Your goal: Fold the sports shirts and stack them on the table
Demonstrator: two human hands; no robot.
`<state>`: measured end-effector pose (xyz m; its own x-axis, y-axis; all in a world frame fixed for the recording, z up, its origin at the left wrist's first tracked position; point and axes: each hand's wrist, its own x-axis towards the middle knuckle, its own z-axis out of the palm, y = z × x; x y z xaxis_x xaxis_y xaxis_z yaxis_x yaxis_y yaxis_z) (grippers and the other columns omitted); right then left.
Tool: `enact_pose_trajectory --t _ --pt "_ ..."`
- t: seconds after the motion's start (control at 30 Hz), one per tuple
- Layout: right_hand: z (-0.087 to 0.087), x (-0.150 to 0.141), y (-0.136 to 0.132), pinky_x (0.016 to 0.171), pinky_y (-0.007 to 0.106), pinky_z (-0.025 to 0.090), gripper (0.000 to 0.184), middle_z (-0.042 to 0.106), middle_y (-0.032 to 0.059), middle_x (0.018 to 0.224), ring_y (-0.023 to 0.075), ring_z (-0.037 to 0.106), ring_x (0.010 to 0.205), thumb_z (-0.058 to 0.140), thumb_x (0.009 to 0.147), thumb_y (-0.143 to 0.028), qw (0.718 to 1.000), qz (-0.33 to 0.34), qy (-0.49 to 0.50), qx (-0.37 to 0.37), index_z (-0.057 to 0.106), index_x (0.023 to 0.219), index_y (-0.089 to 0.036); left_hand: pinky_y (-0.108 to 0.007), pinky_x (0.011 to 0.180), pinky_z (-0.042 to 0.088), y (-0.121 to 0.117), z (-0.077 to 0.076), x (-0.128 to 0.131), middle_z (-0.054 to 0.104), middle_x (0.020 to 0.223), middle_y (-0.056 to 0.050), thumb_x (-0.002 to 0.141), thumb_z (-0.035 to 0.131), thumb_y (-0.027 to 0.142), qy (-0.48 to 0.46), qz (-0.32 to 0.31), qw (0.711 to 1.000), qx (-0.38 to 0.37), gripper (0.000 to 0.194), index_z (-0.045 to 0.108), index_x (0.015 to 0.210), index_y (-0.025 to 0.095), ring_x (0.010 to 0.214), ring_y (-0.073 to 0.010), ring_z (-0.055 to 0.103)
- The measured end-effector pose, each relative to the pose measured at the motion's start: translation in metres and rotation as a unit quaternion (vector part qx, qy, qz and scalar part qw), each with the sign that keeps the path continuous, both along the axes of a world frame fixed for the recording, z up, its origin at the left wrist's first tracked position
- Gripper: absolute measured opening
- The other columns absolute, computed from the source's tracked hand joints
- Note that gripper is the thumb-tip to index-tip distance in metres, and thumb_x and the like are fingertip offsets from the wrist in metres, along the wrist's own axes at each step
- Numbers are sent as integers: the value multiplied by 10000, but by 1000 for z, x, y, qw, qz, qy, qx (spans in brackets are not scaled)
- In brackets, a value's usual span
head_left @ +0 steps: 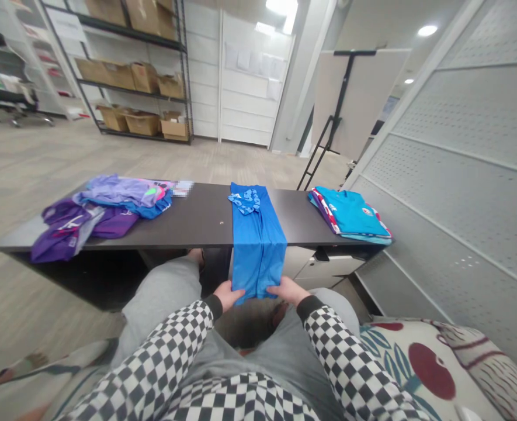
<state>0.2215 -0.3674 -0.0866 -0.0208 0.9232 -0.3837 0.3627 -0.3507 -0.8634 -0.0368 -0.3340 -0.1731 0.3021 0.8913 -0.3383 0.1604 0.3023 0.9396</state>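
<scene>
From where the person sits, the blue garment (258,240) runs straight out at twelve o'clock, its far part flat on the table (197,222), its near end hanging over the edge. The left hand (228,295) and right hand (290,291) hold that end's two corners, each grip closed with its thumb on top, the fingers mostly hidden. A patterned piece (245,202) lies on the far end. I'd call the cloth light, limp and rather slippery, best held by both corners or side edges. Crumpled clothes (104,204) sit around ten o'clock, a folded stack (350,213) around two
</scene>
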Motion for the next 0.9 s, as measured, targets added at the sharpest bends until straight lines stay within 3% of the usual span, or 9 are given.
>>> enact_pose_trajectory --t 0.13,0.23,0.37,0.43,0.5,0.57,0.67,0.77,0.9 --pt "1 -18 -44 745 357 630 443 813 74 852 245 756 794 887 768 -574 999 -23 39 15 756 947 -190 -385 883 671 -46 12 -4 850 1172 -152 823 868 467 -60 12 998 -30 480 707 1164 170 1049 -299 825" --pt "1 -31 -87 514 260 482 508 722 22 717 175 656 605 814 839 -663 992 -77 93 24 689 967 -188 -350 726 666 -85 27 -16 838 1142 -145 815 903 544 -133 32 987 -83 722 612 1364 177 907 -271 829" --pt "14 -40 -135 439 246 392 788 683 -37 743 136 547 493 871 831 -640 972 -176 136 77 590 1426 -207 -342 663 649 -121 62 -38 813 912 -51 805 928 564 -136 28 989 -54 1270 195 1767 176 736 -247 802" --pt "24 -40 -153 475 284 464 930 685 -40 767 158 559 514 878 841 -626 970 -186 118 105 482 1594 -250 -362 703 662 -133 79 -50 790 845 -10 879 865 562 -114 4 993 -9 1296 51 1817 193 752 -247 799" --pt "34 -37 -168 544 335 539 785 680 -23 754 194 608 567 872 849 -640 974 -171 90 115 616 1487 -263 -391 767 679 -145 92 -62 799 875 -18 962 774 549 -93 -29 995 33 1121 143 1826 214 808 -248 799" --pt "43 -30 -181 625 372 593 573 712 12 782 226 673 654 885 833 -653 982 -132 83 111 759 1231 -260 -416 846 688 -154 98 -74 829 997 -56 997 733 493 -58 -70 992 82 849 425 1747 244 889 -255 802" --pt "55 -16 -197 818 419 657 603 810 56 1011 275 773 898 980 752 -554 986 -35 133 94 782 1250 -276 -422 938 687 -160 94 -92 838 1230 -78 913 806 332 46 -123 971 202 605 711 1510 310 1027 -280 808" --pt "66 -2 -199 1041 490 637 617 817 84 1282 309 778 1153 939 805 -394 990 39 72 114 755 1390 -320 -416 1024 663 -150 89 -105 821 1337 -69 903 725 189 138 -157 907 366 580 739 1461 350 1150 -277 795" --pt "79 14 -180 1084 505 623 367 846 96 1258 325 797 1160 731 942 -276 968 85 -108 209 836 1288 -340 -378 929 643 -123 105 -109 840 1104 -90 970 563 131 189 -183 806 530 491 764 1381 309 992 -250 791"
